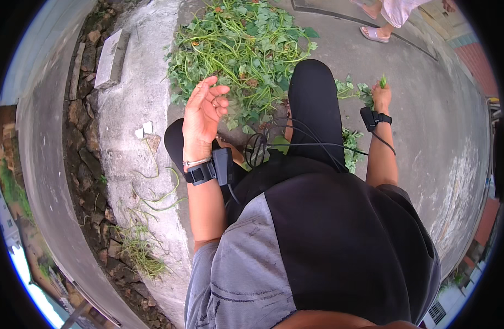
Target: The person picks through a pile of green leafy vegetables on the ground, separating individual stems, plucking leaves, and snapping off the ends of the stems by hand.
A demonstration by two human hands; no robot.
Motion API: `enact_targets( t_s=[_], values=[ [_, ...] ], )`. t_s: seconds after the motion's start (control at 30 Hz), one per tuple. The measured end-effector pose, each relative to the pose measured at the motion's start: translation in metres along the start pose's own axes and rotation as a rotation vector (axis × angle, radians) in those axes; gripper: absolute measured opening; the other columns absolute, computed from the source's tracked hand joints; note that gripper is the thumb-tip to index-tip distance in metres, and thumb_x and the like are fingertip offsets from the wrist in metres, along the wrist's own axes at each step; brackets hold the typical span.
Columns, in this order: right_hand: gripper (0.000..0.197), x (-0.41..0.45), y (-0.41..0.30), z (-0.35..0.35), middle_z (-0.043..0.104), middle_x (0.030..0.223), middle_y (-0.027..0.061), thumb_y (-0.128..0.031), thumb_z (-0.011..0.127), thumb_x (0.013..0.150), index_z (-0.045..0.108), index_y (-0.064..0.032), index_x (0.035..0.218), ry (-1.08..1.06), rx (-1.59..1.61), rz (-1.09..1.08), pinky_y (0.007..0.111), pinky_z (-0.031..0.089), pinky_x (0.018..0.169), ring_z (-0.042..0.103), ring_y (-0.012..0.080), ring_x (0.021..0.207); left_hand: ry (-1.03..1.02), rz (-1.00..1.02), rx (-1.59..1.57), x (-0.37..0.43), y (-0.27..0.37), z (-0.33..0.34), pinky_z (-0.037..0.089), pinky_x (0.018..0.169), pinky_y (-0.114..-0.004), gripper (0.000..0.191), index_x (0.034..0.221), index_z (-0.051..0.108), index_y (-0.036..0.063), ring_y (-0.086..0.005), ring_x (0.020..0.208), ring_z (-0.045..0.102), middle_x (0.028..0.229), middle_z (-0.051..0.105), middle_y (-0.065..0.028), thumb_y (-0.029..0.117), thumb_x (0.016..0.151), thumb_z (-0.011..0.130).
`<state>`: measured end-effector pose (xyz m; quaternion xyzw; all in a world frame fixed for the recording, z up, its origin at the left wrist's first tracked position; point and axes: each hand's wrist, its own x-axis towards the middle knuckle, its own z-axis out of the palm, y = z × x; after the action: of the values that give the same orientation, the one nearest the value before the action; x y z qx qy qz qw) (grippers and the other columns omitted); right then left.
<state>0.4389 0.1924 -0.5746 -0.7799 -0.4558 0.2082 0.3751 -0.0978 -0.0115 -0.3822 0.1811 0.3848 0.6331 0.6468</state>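
A large heap of leafy green vines (239,53), with long thin stems, lies on the concrete before me. Near its lower left edge my left hand (204,109) is raised, palm partly turned up. Its fingers are loosely bent and apart, with nothing in them. To the right of my knee, my right hand (381,98) is closed around a small green shoot (383,81), whose pointed tip sticks out beyond the fingers. Beside that hand is a smaller bunch of vine leaves (347,88). More leaves (351,149) show beyond my right thigh.
Black cables (301,142) run across my lap between wrist-worn devices. Stripped stems (143,251) lie on the left by a stone-filled channel (85,152). A concrete block (112,59) and white shards (144,129) are on that side. A sandalled foot (376,33) of another person is at upper right.
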Motion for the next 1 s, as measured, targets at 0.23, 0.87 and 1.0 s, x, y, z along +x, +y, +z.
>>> enact_targets(
  t_s=[0.23, 0.87, 1.0],
  values=[
    [0.029, -0.126, 0.132, 0.012, 0.062, 0.1, 0.0235, -0.024, 0.052, 0.083, 0.06, -0.0003, 0.097, -0.353, -0.679, 0.274, 0.044, 0.049, 0.08, 0.059, 0.0378, 0.095, 0.147, -0.203, 0.139, 0.026, -0.029, 0.009, 0.048, 0.072, -0.028, 0.027, 0.112, 0.052, 0.0055, -0.0175, 0.084, 0.06, 0.097, 0.063, -0.0102, 0.023, 0.092, 0.051],
    [0.036, -0.077, 0.175, 0.092, 0.066, 0.089, 0.017, -0.024, 0.054, 0.083, 0.061, 0.0022, 0.106, -0.385, 0.023, 0.237, 0.034, 0.048, 0.073, 0.063, 0.0266, 0.083, 0.328, 0.116, 0.051, 0.029, 0.003, 0.025, 0.05, 0.067, -0.029, 0.022, 0.104, 0.056, 0.0047, -0.0176, 0.078, 0.06, 0.09, 0.063, -0.0086, 0.02, 0.09, 0.053],
    [0.034, -0.018, -0.015, 0.057, 0.063, 0.098, 0.009, -0.024, 0.054, 0.089, 0.057, 0.0008, 0.112, -0.266, 0.463, 0.152, 0.027, 0.046, 0.074, 0.06, 0.0155, 0.085, 0.455, 0.318, -0.103, 0.024, 0.029, -0.007, 0.05, 0.075, -0.031, 0.019, 0.098, 0.058, 0.0039, -0.0189, 0.087, 0.06, 0.093, 0.063, -0.0073, 0.019, 0.089, 0.054]
  ],
)
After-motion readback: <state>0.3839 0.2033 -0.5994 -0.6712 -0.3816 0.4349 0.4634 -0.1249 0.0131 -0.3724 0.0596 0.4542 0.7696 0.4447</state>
